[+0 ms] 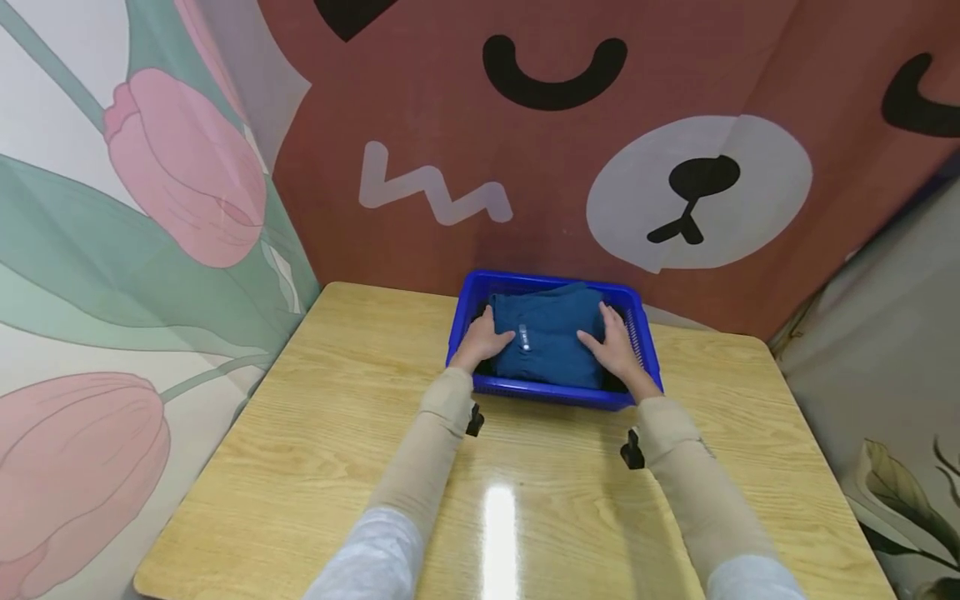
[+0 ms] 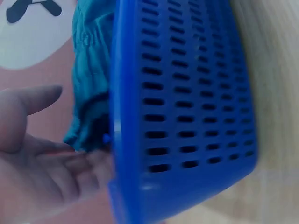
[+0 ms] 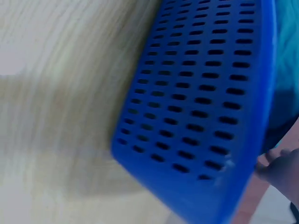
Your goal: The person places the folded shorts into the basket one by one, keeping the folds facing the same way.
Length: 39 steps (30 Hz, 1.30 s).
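Observation:
A folded blue garment (image 1: 555,350) with a small pale strip on its left part lies inside a blue plastic basket (image 1: 551,392). My left hand (image 1: 483,340) reaches over the basket's left side, thumb spread from the fingers, at the garment's left edge. At its right edge is my right hand (image 1: 615,348), fingers extended and thumb pointing inward over the cloth. The left wrist view shows gathered fabric (image 2: 88,70) above the basket rim, with the left fingertips partly hidden behind that rim. Only part of the right hand (image 3: 282,170) shows beyond the rim in the right wrist view.
The basket stands near the back edge of a light wooden table (image 1: 360,400), and its slotted walls show in both wrist views. Behind the table hangs a brown bear-face curtain (image 1: 420,92). A tulip-patterned curtain (image 1: 187,175) borders the left side.

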Tool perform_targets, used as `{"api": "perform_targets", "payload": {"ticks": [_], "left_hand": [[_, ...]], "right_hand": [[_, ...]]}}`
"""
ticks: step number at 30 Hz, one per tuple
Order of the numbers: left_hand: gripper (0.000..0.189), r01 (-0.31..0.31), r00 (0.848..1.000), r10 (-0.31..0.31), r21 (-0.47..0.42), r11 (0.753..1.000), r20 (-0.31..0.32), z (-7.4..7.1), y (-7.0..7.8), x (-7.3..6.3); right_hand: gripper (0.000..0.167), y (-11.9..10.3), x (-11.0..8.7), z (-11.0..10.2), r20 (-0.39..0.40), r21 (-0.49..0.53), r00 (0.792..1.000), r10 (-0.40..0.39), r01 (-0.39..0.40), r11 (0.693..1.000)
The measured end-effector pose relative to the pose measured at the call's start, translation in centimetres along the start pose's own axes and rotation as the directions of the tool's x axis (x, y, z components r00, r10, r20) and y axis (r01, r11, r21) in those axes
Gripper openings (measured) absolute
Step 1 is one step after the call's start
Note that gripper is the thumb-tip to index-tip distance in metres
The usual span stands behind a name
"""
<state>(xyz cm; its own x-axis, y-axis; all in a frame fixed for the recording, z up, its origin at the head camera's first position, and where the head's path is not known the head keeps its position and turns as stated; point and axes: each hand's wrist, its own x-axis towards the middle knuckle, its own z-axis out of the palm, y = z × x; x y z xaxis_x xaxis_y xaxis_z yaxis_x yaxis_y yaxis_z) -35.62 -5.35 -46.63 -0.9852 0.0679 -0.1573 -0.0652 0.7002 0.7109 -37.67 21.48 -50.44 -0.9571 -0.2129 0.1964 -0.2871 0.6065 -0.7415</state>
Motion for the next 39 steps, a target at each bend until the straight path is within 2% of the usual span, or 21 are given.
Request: {"api": "perform_targets", "payload": {"ticks": [1, 2, 4, 7, 9, 11, 13, 16, 18, 19, 23, 25, 31, 33, 36, 39], "left_hand": [[0.08, -0.008, 1.0, 0.007, 0.071, 0.997, 0.006, -0.7, 1.0, -1.0], [0.081, -0.031, 1.0, 0.031, 0.129, 0.991, 0.002, -1.0, 1.5, -1.6], [0.08, -0.084, 0.996, 0.085, 0.222, 0.971, 0.003, -1.5, 2.4, -2.4], [0.082, -0.191, 0.981, 0.191, 0.333, 0.923, 0.033, -1.5, 2.8, -2.8], [0.084, -0.269, 0.962, 0.264, 0.381, 0.885, 0.067, -1.4, 2.9, -2.7], [0.085, -0.343, 0.938, 0.331, 0.434, 0.833, 0.105, -1.2, 2.9, -2.5], [0.084, -0.399, 0.915, 0.376, 0.479, 0.782, 0.148, -1.0, 2.9, -2.2], [0.083, -0.439, 0.897, 0.385, 0.516, 0.736, 0.215, -0.6, 2.8, -1.7], [0.084, -0.439, 0.898, 0.363, 0.532, 0.724, 0.247, -0.5, 2.7, -1.5], [0.085, -0.432, 0.902, 0.345, 0.536, 0.725, 0.26, -0.4, 2.6, -1.3], [0.088, -0.399, 0.915, 0.28, 0.54, 0.741, 0.291, -0.2, 2.1, -1.0], [0.09, -0.387, 0.918, 0.262, 0.53, 0.755, 0.298, -0.2, 1.9, -1.0], [0.098, -0.37, 0.923, 0.245, 0.516, 0.772, 0.296, 0.1, 1.5, -0.9], [0.1, -0.365, 0.926, 0.236, 0.531, 0.765, 0.296, 0.2, 1.5, -0.7], [0.103, -0.367, 0.926, 0.231, 0.566, 0.738, 0.299, 0.6, 1.3, -0.6], [0.106, -0.371, 0.927, 0.235, 0.612, 0.699, 0.293, 1.0, 1.2, -0.5]], "right_hand": [[0.083, -2.0, -0.3, -0.3, 0.024, -0.055, 0.999, -0.032, 0.033, 0.998], [0.083, -3.4, -0.6, -0.3, 0.038, -0.093, 0.997, -0.068, 0.072, 0.993], [0.085, -5.6, -0.7, -0.4, 0.101, -0.198, 0.991, -0.088, 0.107, 0.974], [0.089, -6.7, -0.5, -0.1, 0.224, -0.36, 0.971, -0.079, 0.157, 0.92], [0.088, -7.1, -0.4, 0.1, 0.293, -0.431, 0.953, -0.076, 0.202, 0.879], [0.088, -7.2, -0.3, 0.3, 0.339, -0.462, 0.937, -0.085, 0.244, 0.853], [0.087, -7.2, -0.2, 0.4, 0.36, -0.456, 0.926, -0.11, 0.278, 0.846], [0.088, -7.3, -0.2, 0.7, 0.377, -0.428, 0.916, -0.135, 0.301, 0.852], [0.089, -7.3, -0.3, 0.9, 0.387, -0.435, 0.913, -0.126, 0.301, 0.849], [0.091, -7.3, -0.3, 0.9, 0.393, -0.448, 0.913, -0.108, 0.292, 0.845], [0.095, -6.8, -0.3, 1.0, 0.405, -0.521, 0.914, -0.008, 0.238, 0.82], [0.096, -6.5, -0.2, 1.0, 0.405, -0.535, 0.914, 0.026, 0.214, 0.818], [0.098, -5.7, -0.3, 1.4, 0.409, -0.545, 0.911, 0.054, 0.196, 0.815], [0.099, -5.4, -0.4, 1.4, 0.414, -0.549, 0.907, 0.072, 0.186, 0.815], [0.102, -4.9, -0.6, 1.5, 0.426, -0.55, 0.898, 0.112, 0.159, 0.82], [0.105, -4.5, -0.6, 1.7, 0.434, -0.554, 0.889, 0.147, 0.134, 0.822]]}}
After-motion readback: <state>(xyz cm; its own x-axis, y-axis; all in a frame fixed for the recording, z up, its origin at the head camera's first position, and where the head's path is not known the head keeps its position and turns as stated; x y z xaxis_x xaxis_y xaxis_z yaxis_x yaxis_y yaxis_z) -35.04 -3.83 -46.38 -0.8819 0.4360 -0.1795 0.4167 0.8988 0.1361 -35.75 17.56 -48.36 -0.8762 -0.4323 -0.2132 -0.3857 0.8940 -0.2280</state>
